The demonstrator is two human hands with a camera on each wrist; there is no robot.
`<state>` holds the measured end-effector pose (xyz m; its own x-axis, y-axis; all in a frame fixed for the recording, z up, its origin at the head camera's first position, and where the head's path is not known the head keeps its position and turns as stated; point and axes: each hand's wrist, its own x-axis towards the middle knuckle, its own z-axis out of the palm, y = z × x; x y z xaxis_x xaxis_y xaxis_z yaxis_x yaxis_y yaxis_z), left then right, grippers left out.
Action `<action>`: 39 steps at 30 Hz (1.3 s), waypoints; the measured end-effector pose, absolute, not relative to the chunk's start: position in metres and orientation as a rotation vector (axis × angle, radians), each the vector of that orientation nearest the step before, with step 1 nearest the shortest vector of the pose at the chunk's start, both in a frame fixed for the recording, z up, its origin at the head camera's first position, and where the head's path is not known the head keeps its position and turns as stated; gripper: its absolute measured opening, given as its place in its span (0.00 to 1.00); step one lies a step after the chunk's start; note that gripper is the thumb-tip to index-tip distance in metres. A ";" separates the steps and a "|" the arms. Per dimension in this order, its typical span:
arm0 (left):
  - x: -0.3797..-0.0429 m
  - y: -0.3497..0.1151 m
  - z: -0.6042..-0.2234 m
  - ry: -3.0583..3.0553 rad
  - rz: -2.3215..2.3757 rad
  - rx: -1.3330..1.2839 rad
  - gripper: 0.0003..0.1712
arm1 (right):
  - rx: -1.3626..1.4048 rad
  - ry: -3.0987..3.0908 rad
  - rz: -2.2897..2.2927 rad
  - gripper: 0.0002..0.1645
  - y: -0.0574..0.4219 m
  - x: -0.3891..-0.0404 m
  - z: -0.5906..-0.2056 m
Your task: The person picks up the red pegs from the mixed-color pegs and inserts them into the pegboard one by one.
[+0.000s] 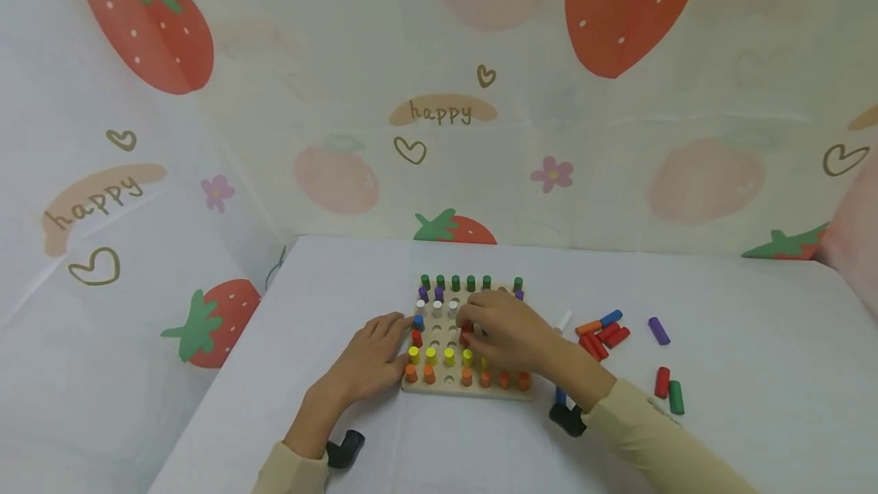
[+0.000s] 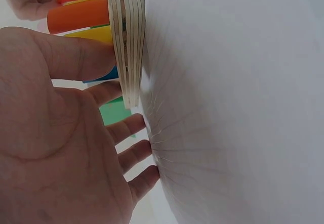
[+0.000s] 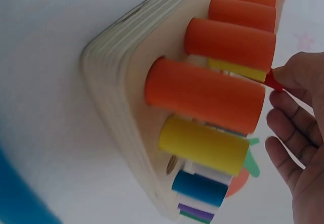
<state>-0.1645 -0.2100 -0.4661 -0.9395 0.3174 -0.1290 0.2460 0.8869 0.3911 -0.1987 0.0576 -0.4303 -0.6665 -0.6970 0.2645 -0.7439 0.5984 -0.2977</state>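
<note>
A wooden pegboard (image 1: 473, 392) lies on the table, set with rows of coloured cylinder pegs: green at the far side, then purple, white, blue, red, yellow and orange. My right hand (image 1: 511, 330) is over the board's middle and pinches a red peg (image 3: 274, 80) between thumb and fingertips, above the red row. It covers part of the rows behind it. At the board's left edge rests my left hand (image 1: 370, 357), its thumb (image 2: 83, 57) and index finger against the side. The other fingers of that hand reach down to the tablecloth, fairly straight.
Loose pegs lie right of the board: several red ones (image 1: 595, 343), an orange one (image 1: 588, 328), a blue one (image 1: 611, 318), a purple one (image 1: 658, 330) and a green one (image 1: 676, 397). A strawberry-printed cloth (image 1: 439, 174) hangs behind the table.
</note>
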 end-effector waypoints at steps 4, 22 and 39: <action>-0.165 -0.209 -0.465 2.868 0.558 0.447 0.36 | 1.200 -2.766 0.604 0.10 0.052 -0.198 -0.429; -0.167 -0.211 -0.466 2.867 0.581 0.453 0.36 | 1.300 -2.706 0.687 0.06 0.022 -0.204 -0.427; -0.170 -0.213 -0.471 2.862 0.595 0.480 0.35 | 1.288 -2.772 0.574 0.07 0.013 -0.204 -0.425</action>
<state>-0.1701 -0.2132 -0.4709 -0.9317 0.3467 -0.1080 0.2750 0.8679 0.4138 -0.2045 0.0128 -0.4253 -0.6567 -0.7320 0.1815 -0.7439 0.5891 -0.3156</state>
